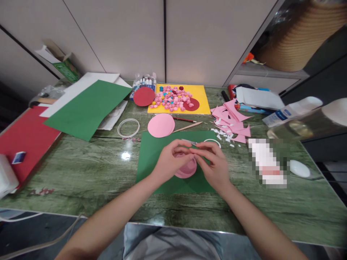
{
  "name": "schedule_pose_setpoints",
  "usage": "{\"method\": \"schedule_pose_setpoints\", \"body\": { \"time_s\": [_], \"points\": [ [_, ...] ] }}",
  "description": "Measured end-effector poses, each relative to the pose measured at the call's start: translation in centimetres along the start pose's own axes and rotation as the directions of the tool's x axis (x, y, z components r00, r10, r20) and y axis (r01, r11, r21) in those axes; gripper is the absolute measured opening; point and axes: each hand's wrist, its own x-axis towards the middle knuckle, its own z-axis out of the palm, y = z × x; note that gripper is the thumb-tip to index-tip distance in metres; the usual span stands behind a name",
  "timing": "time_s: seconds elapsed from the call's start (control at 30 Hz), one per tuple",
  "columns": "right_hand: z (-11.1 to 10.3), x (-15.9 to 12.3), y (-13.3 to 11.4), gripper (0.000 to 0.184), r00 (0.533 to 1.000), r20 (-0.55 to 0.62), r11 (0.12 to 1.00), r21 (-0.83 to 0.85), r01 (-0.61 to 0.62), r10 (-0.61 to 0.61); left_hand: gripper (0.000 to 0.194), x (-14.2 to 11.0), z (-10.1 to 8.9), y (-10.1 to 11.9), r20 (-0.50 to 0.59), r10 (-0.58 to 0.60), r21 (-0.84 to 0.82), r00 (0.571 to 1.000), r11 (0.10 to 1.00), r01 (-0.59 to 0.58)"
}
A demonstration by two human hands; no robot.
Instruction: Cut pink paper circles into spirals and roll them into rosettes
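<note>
Above a green paper sheet point(150, 162), my left hand point(170, 157) and my right hand point(215, 164) meet, fingertips pinched together. Between them is a round piece of pink paper point(186, 171), curled or layered; my fingers cover its upper part. Both hands grip it near its top edge, the left from its left side and the right from its right. Just beyond the fingertips lies a small metal tool, perhaps scissors point(191, 142), partly hidden. A white ring point(214, 141) shows behind my right hand.
Pink discs point(159, 125), a wooden stick point(188, 126) and a tape roll point(128, 128) lie beyond. Farther back, a yellow sheet point(204, 99) bears several pink paper rolls. Pink scraps point(235, 122) and bottles point(292, 112) are right; a large green sheet point(89, 108) is left.
</note>
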Motion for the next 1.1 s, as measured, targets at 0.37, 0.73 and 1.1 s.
{"method": "schedule_pose_setpoints", "body": {
  "time_s": [0.37, 0.73, 1.1],
  "points": [
    [-0.35, 0.24, 0.33, 0.011, 0.999, -0.045, 0.999, 0.038, 0.022, -0.021, 0.030, -0.05, -0.01, -0.23, 0.042, -0.026, -0.049, 0.999, 0.998, 0.028],
    [-0.74, 0.38, 0.22, 0.016, 0.979, -0.007, 0.973, -0.110, 0.204, -0.205, 0.024, -0.07, 0.00, -0.09, 0.039, -0.033, -0.098, 0.999, 0.994, 0.037],
    [-0.62, 0.20, 0.34, 0.024, 0.962, -0.003, 0.937, -0.227, 0.265, -0.273, 0.025, -0.13, 0.08, -0.21, 0.040, -0.139, -0.267, 0.989, 0.953, 0.145]
  ]
}}
